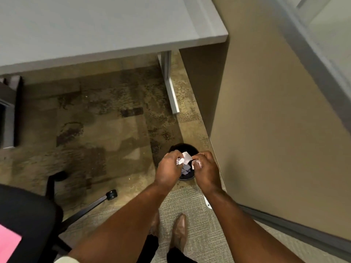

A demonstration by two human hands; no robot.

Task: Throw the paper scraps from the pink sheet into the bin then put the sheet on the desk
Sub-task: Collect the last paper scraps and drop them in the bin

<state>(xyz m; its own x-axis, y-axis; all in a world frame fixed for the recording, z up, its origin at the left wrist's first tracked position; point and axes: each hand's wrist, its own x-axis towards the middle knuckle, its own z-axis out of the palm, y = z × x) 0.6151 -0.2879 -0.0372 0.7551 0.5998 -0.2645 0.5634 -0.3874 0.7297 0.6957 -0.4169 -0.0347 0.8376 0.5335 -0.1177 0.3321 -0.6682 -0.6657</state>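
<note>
Both hands are pinching paper scraps [185, 158] directly above the bin [183, 149], left hand [169, 168] and right hand [206, 168] close together. Dropping is underway; next, fetching the pink sheet [8, 243], far behind the left hand.

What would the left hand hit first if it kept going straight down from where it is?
Probably the black bin: the left hand, holding paper scraps, sits over its near-left rim. Inside are scraps already dropped. Depth is unclear from above.
</note>
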